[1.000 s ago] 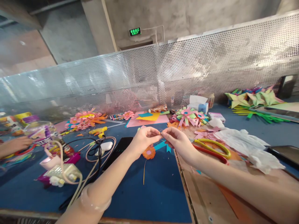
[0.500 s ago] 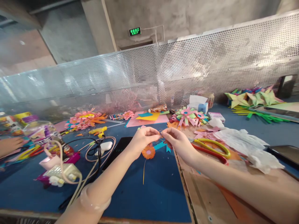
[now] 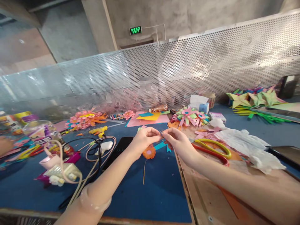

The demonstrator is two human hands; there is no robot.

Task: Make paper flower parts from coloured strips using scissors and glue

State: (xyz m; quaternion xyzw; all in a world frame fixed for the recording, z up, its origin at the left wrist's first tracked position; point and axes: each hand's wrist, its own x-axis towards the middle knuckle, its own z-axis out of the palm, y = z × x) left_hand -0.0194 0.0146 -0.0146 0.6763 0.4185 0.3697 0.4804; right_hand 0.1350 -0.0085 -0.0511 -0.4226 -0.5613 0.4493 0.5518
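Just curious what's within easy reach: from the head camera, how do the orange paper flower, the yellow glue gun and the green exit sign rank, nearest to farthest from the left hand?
1. Orange paper flower, just below the left hand.
2. Yellow glue gun, to its left on the table.
3. Green exit sign, high on the far wall.

A blue counter [image 3: 152,193] is spreading from the near edge to the far side, where a long perforated metal screen [image 3: 211,62] is standing across the whole width and catching bright glints of light. A bare wooden board [image 3: 206,200] is lying on the counter's near right part. Behind the screen a rough grey concrete wall [image 3: 187,15] is rising, a slanted concrete pillar [image 3: 98,25] is leaning at far left of centre, and a green exit sign [image 3: 135,30] is glowing beside it.
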